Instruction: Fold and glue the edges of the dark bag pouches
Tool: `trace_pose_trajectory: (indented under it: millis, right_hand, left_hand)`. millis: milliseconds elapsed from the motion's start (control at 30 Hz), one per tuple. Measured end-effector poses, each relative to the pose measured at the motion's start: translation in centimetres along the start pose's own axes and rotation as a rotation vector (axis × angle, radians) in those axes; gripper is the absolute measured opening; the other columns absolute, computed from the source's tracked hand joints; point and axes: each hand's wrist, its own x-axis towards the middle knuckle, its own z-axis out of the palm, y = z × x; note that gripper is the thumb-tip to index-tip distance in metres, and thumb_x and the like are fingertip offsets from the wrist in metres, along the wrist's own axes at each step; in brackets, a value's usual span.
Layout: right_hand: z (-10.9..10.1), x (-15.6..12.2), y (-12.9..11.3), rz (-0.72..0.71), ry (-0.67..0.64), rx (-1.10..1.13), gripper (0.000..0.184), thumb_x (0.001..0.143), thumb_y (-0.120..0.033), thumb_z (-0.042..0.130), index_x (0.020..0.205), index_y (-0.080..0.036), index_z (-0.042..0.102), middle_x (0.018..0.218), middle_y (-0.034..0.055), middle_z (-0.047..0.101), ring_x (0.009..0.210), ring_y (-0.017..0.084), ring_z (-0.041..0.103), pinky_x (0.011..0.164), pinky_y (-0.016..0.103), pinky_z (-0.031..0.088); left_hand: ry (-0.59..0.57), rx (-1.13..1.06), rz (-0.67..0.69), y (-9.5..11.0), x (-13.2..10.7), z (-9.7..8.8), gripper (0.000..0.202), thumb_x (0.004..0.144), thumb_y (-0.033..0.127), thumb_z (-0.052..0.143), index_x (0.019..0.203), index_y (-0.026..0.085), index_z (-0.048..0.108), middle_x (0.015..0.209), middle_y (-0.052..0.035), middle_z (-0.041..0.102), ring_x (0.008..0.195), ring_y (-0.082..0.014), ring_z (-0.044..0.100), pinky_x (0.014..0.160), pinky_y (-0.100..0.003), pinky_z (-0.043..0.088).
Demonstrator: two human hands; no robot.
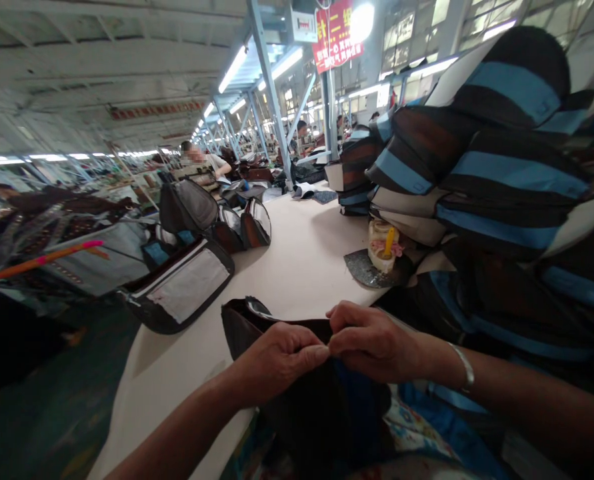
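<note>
A dark bag piece [307, 413] with a blue section hangs over the near edge of the white table, close to my body. My left hand [281, 357] pinches its upper edge between thumb and fingers. Right beside it, my right hand [371, 340] grips the same edge with curled fingers, and the two thumbs nearly meet. A bracelet circles my right wrist. The bag's open rim shows behind my hands. Whatever lies between my fingertips is too small to make out.
A black bag part with a pale panel [191, 283] lies on the white table [297, 253] to the left, with more bag parts behind. A glue pot with a yellow-handled tool [381, 243] stands at right. Black-and-blue bags [517, 167] pile high there. A person [207, 163] sits farther back.
</note>
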Motion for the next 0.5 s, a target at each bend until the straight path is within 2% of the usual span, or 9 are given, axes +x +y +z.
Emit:
trace_pose_trajectory:
  millis: [67,167,233,300,400,500]
  right_hand:
    - [0.1,-0.4,-0.3,0.0,0.031,-0.018,0.014,0.087,-0.006,0.054,0.093,-0.018,0.059,0.088,0.006,0.054,0.082,0.016,0.053,0.071,0.028,0.044]
    - [-0.6,-1.0,-0.6,0.135,0.016,0.062,0.02,0.081,-0.011,0.064,0.097,-0.018,0.055,0.091,0.0052,0.056,0.081,0.015,0.054,0.071,0.027,0.045]
    - [-2.1,-0.9,-0.9,0.219,-0.07,0.074,0.037,0.073,-0.017,0.073,0.105,-0.017,0.054,0.097,0.0058,0.058,0.082,0.016,0.055,0.074,0.029,0.046]
    - [-4.1,-0.2,-1.3,0.227,-0.199,0.02,0.048,0.069,-0.023,0.079,0.111,-0.017,0.055,0.103,0.0071,0.06,0.087,0.018,0.056,0.08,0.032,0.047]
    - [-7.4,1.8,-1.8,0.17,-0.348,-0.034,0.042,0.075,-0.03,0.079,0.111,-0.017,0.062,0.114,0.0102,0.061,0.098,0.022,0.058,0.091,0.036,0.045]
    - [-8.9,3.8,-1.4,0.141,-0.39,0.144,0.023,0.086,-0.028,0.069,0.105,-0.015,0.066,0.112,0.0104,0.063,0.1,0.02,0.059,0.093,0.034,0.045]
  left_hand:
    - [0.015,0.108,0.075,0.4,0.0,0.4,0.032,0.096,0.037,0.052,0.076,0.014,0.06,0.068,0.0036,0.045,0.064,-0.0103,0.039,0.058,-0.024,0.03]
    - [0.061,0.238,0.211,1.4,0.0,1.2,0.024,0.094,0.026,0.052,0.076,0.014,0.062,0.073,0.0016,0.053,0.069,-0.0108,0.048,0.063,-0.024,0.034]
    - [0.101,0.277,0.291,2.3,0.0,1.7,0.018,0.089,0.017,0.054,0.072,0.014,0.059,0.074,0.0015,0.053,0.069,-0.0101,0.049,0.063,-0.024,0.034]
    - [0.156,0.308,0.361,3.4,0.1,1.7,0.017,0.083,0.01,0.056,0.067,0.014,0.055,0.071,0.0023,0.051,0.067,-0.0092,0.049,0.062,-0.024,0.034]
    - [0.226,0.348,0.433,5.1,-0.2,0.4,0.017,0.079,0.006,0.053,0.065,0.015,0.053,0.07,0.0025,0.05,0.067,-0.0092,0.049,0.064,-0.024,0.034]
    - [0.209,0.402,0.453,5.7,-0.9,-2.1,0.018,0.08,0.006,0.051,0.066,0.016,0.052,0.069,0.0022,0.05,0.069,-0.0106,0.049,0.069,-0.025,0.036]
